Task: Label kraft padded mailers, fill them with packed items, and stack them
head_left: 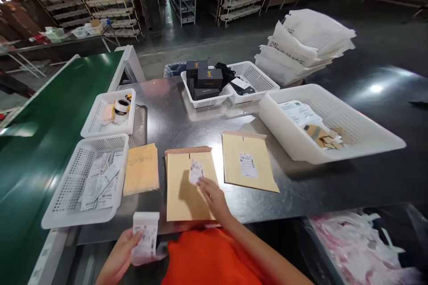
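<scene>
1. At the far left, a green conveyor belt runs past the steel table.
2. Beside it stand two white baskets: the nearer basket holds printed slips, the farther basket a roll of tape.
3. At the table's near edge, the person's left hand grasps a strip of labels between thumb and fingers.
4. Just beyond lies a small orange-yellow packet, flat on the steel.
5. Next comes the middle envelope, lying flat. Over it the right hand pinches one printed label by its lower edge — whether the label touches the envelope, I cannot tell.
6. Behind, dark boxes sit piled in another white basket.
7. Right of the hands, a second envelope lies flat — a shipping label on its face.
8. Farther right, a large white tub holds white packets and cardboard pieces.
</scene>
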### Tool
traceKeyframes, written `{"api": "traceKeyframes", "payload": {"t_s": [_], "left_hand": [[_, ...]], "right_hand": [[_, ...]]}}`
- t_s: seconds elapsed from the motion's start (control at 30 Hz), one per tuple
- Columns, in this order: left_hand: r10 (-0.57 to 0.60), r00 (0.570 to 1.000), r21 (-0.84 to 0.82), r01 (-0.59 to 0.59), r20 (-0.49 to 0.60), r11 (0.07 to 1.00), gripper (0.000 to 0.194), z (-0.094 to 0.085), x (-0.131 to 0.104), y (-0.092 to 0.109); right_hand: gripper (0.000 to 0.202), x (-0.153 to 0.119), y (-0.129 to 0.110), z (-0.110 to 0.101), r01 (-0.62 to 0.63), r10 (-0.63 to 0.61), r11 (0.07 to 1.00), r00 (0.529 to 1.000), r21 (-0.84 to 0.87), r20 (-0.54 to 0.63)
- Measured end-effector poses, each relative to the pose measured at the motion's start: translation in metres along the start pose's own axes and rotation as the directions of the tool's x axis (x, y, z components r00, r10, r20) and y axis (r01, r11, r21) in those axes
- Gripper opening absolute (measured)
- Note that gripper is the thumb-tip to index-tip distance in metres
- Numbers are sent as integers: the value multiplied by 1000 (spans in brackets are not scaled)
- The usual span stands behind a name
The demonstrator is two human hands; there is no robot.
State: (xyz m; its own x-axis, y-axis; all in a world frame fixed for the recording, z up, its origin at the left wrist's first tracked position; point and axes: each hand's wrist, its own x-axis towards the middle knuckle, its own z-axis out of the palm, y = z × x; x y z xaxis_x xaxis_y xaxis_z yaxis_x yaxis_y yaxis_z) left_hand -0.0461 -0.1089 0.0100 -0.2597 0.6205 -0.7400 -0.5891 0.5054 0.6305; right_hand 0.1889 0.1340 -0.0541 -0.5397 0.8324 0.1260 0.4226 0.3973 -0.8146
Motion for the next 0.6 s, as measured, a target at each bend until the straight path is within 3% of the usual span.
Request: {"api": "traceKeyframes", "payload": {"t_s": [0.07, 0.17, 0.3, 0.4, 0.5, 0.57, 0.6], "left_hand": [[14, 999, -118, -10, 33, 993, 34, 27, 25, 8], [28, 997, -267, -8, 72, 964, 30, 64, 73, 10], [-13, 996, -289, 39, 90, 957, 21, 82, 120, -4], [-34, 994, -299, 62, 101, 952, 18, 82, 131, -12], [-15, 997, -336, 41, 80, 941, 20, 87, 128, -14], [17, 999, -376, 1, 43, 927, 21, 94, 124, -15], [39, 999, -401, -31, 13, 916, 21, 98, 124, -16]], "right_hand": [[30, -23, 9, 28, 162, -137, 962, 983, -220, 126], [20, -52, 17, 53, 223, -155, 930, 959, -291, 239], [38, -55, 16, 58, 296, -89, 828, 908, -477, 409], [52, -19, 19, 59, 328, -58, 778, 887, -536, 459], [62, 15, 26, 66, 326, -79, 742, 910, -585, 407], [67, 13, 31, 73, 346, -161, 724, 926, -596, 342], [74, 5, 35, 77, 409, -248, 708, 907, -576, 339]]}}
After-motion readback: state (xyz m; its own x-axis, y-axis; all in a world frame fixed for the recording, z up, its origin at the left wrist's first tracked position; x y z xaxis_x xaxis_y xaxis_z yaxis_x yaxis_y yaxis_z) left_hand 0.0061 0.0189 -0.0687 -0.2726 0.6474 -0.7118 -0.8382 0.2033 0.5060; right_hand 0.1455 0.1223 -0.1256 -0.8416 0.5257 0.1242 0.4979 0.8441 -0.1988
